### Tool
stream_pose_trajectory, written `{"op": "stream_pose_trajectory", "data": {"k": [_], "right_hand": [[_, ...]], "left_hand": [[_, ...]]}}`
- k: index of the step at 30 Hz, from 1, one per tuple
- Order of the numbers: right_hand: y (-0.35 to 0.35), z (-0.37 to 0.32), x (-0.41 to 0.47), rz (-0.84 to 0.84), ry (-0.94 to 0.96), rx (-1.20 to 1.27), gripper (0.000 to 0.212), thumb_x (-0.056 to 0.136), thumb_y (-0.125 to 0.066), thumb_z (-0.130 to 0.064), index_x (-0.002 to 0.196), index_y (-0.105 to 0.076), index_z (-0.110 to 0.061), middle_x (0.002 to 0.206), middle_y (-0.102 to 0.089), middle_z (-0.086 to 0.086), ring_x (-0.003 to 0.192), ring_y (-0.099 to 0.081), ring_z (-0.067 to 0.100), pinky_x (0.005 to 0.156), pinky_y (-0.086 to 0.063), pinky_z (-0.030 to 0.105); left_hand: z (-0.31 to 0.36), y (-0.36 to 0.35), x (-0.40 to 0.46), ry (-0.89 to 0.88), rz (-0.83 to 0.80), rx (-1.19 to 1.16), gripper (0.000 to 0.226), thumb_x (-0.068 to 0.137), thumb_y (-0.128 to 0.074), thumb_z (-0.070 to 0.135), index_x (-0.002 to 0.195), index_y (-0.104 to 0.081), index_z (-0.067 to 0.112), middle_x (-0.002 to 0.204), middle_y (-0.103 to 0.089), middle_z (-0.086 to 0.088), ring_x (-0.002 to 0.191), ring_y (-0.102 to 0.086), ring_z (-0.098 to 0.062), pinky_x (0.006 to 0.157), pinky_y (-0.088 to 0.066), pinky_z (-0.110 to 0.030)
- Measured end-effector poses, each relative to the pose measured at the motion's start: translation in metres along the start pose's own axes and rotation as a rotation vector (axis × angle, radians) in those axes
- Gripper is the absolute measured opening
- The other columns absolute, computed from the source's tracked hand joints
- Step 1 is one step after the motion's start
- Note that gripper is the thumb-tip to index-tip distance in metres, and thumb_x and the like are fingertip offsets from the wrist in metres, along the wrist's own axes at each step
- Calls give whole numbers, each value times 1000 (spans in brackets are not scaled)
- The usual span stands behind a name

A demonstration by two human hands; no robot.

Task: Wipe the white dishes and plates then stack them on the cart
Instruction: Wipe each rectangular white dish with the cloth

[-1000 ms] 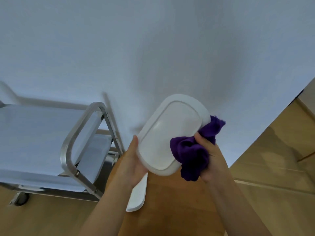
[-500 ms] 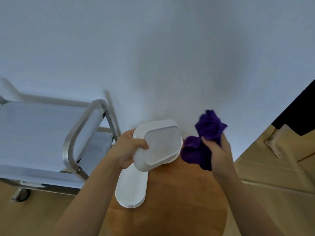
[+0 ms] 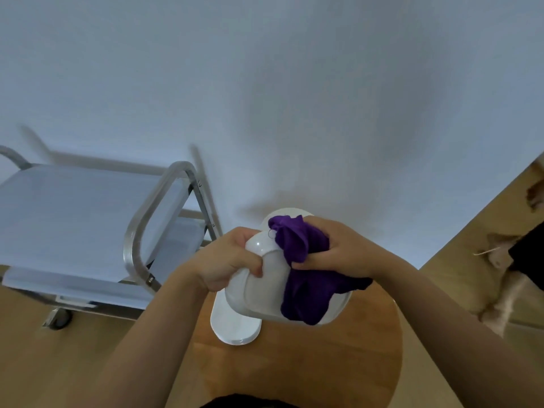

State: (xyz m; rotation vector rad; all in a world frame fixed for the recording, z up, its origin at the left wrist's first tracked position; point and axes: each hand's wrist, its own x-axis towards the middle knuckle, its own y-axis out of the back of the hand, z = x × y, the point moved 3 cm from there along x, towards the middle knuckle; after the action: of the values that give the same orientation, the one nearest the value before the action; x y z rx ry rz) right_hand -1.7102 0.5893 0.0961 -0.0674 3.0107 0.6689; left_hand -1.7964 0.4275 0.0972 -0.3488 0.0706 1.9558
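Observation:
My left hand (image 3: 228,262) grips the left rim of a white rectangular dish (image 3: 260,293) held above the wooden table (image 3: 294,366). A purple cloth (image 3: 306,278) lies bunched over the dish's right half, with my right hand (image 3: 338,248) clutching it against the dish. Below the held dish, a second white oval plate (image 3: 235,326) lies flat on the table, partly hidden. The metal cart (image 3: 88,219) stands to the left, its top shelf bare.
A white wall fills the upper view. The cart's tubular handle (image 3: 153,207) rises close to my left hand, and a wheel (image 3: 59,319) shows below. At the right edge another person's foot (image 3: 500,251) and dark clothing stand on the wooden floor.
The dish has been turned over and lowered in my left hand. My right hand has brought the cloth from beside the dish onto it.

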Motion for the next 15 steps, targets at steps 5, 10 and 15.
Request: {"op": "stream_pose_trajectory", "data": {"k": [5,10,15], "right_hand": [[14,9,-10,71,-17,87,29,67,-78,-37,91,-63,-42,88,-68,-13,79,-66,7,65,-51,18],[20,19,-18,224,14,354,32,64,-79,-32,93,-66,-35,89,-70,-5,80,-68,13,64,-53,20],[5,38,-22,468,34,572,42,62,-79,-39,101,-65,-34,95,-70,-4,85,-68,14,68,-53,24]], "left_hand": [[-5,16,-7,-25,82,-66,66,37,-65,7,99,-59,-14,85,-62,-23,78,-62,-35,60,-55,-31],[-8,22,-10,-80,122,-221,47,37,-64,4,82,-74,3,76,-68,-16,70,-67,-27,57,-56,-29],[-13,26,-13,-128,135,-319,46,39,-62,4,83,-76,9,79,-70,-13,73,-68,-27,58,-57,-31]]}}
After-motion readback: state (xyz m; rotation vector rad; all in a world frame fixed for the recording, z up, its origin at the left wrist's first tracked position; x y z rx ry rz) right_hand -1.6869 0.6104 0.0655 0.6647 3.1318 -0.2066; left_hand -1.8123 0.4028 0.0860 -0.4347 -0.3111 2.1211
